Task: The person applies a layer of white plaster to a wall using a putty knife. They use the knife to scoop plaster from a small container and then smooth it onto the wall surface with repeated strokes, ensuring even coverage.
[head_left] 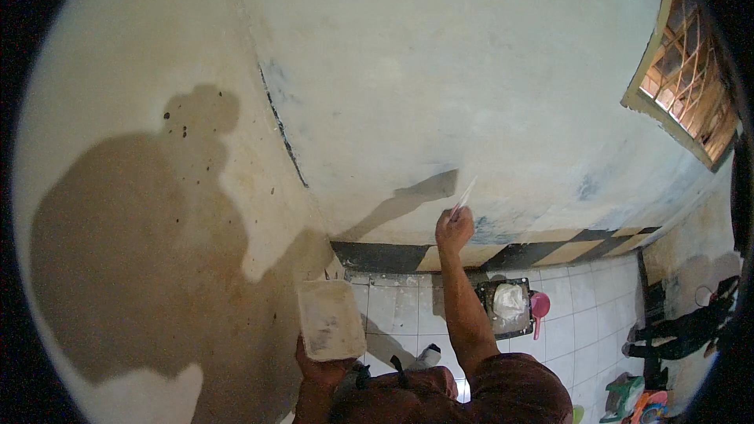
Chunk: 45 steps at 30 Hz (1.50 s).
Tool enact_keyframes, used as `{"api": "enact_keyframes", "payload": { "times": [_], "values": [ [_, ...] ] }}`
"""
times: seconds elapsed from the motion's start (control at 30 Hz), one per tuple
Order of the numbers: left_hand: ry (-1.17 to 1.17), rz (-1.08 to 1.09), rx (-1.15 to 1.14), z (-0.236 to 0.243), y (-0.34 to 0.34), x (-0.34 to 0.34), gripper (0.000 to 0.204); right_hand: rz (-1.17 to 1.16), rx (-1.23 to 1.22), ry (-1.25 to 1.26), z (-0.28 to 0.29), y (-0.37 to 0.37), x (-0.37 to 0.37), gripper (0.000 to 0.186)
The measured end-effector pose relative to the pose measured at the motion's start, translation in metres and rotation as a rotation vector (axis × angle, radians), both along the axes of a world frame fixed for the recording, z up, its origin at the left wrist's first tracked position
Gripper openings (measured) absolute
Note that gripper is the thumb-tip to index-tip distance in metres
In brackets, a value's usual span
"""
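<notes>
My right hand (454,229) is raised at the wall in front of me, closed around a putty knife (466,195). Its thin, pale blade shows nearly edge-on, close to the wall (408,110); whether it touches cannot be made out. Below and to the left, my left hand (326,371) supports a shallow rectangular tray (333,320) near the side wall. Greyish smears mark the beige face of the tray. Some of my left fingers are hidden under it. Bluish and whitish patches cover the wall around the knife.
A black tub (487,296) on the white tiled floor (577,298) bears a white lump (510,302), with a pink dipper (539,304) alongside. Black-and-cream tiles (471,255) line the wall's foot. A latticed window (691,71) is at upper right. A person in dark clothes (683,334) stands at right.
</notes>
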<state>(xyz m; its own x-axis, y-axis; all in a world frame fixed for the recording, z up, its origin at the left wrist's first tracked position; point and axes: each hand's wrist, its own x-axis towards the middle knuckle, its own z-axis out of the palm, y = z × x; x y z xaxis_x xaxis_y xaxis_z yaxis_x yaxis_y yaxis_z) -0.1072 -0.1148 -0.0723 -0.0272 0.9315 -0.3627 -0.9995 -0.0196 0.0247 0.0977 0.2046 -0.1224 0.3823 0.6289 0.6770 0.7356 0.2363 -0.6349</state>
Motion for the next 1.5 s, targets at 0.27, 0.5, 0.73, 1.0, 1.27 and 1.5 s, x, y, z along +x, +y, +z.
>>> {"api": "enact_keyframes", "payload": {
  "times": [0.27, 0.5, 0.73, 1.0, 1.27, 1.5],
  "values": [
    [0.117, -0.033, 0.040, 0.014, 0.007, 0.004, 0.063, 0.432, -0.102, -0.316, -0.030, 0.050, -0.110, 0.018],
    [0.128, 0.055, 0.078, -0.025, 0.006, -0.006, 0.062, 1.009, -0.496, -0.535, -0.052, -0.055, -0.123, 0.018],
    [0.113, -0.090, 0.030, -0.006, 0.024, 0.014, 0.062, 1.018, -0.762, 0.985, -0.029, -0.059, 0.001, 0.026],
    [0.054, -0.248, 0.149, 0.003, 0.074, 0.063, 0.062, 1.078, -0.365, 1.498, 0.080, -0.087, 0.092, 0.043],
    [0.246, -0.353, 0.225, 0.001, 0.137, 0.096, 0.061, 0.931, -0.185, 1.426, 0.102, -0.103, 0.130, 0.037],
    [0.206, -0.413, 0.238, 0.029, 0.161, 0.108, 0.062, 0.887, -0.091, 1.414, 0.104, -0.096, 0.139, 0.035]
  ]
}}
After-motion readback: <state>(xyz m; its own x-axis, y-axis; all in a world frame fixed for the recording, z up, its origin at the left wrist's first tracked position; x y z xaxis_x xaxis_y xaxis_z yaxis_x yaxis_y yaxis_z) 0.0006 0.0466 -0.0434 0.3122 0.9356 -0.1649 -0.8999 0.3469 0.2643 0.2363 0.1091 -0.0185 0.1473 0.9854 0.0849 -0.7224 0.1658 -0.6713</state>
